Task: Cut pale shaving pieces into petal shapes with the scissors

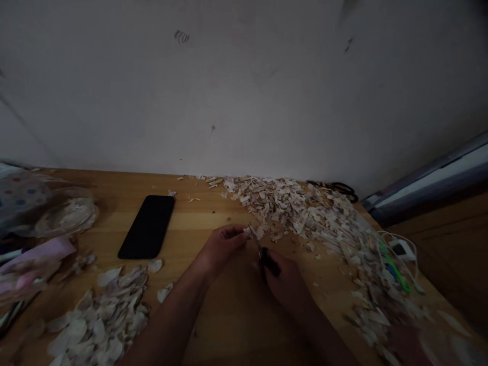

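Observation:
My left hand is closed, its fingertips pinching a small pale, petal-like piece. In my right hand is a pair of scissors with dark handles, its blades pointing up and left at the piece. The blades meet or nearly meet it; whether they are closed on it is too dim to tell. Just beyond the hands spreads a heap of pale, thin scraps. Left of my left forearm lies a pile of larger pale, petal-like pieces.
A black phone lies on the wooden table. Another pair of scissors rests by the wall. At right are a white cable and a green item; plastic bags crowd the left side.

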`<state>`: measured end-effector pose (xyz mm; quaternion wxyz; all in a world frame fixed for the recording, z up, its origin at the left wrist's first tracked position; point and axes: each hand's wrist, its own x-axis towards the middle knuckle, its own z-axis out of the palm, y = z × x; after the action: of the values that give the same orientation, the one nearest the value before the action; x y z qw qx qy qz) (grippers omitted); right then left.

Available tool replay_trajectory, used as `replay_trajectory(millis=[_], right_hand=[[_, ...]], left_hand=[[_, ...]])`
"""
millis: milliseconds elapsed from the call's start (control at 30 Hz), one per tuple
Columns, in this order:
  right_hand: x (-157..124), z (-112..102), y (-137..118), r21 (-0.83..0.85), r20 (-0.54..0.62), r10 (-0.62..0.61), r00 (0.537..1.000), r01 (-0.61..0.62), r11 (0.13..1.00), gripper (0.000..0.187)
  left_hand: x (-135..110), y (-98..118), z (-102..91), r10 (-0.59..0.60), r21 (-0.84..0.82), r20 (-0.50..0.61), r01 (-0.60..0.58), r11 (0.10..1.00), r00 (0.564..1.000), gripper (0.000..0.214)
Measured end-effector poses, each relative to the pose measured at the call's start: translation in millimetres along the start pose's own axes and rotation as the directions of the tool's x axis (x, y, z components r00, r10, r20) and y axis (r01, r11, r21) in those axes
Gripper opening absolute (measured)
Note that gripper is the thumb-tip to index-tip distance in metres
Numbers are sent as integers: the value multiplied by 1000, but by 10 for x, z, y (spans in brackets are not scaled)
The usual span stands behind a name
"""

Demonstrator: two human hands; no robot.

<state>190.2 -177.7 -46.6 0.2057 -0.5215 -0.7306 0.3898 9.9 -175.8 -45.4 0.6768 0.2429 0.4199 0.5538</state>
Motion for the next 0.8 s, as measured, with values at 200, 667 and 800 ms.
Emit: replay_trajectory(millis=[200,667,800], right_hand=[[4,10,-3,19,-4,14,1000,-14,1000,17],[-8,-1,-36,-71,2,-13,1000,13,997,15],[-11,6,-13,-69,3,-17,1000,17,998,17]], left_hand=[[-13,-143,137,-40,-314,5,39,948,999,27],[-1,57,36,115,233,-74,-95,968,991,29],[-6,97,30,102,277,-63,-81,957,993,27]])
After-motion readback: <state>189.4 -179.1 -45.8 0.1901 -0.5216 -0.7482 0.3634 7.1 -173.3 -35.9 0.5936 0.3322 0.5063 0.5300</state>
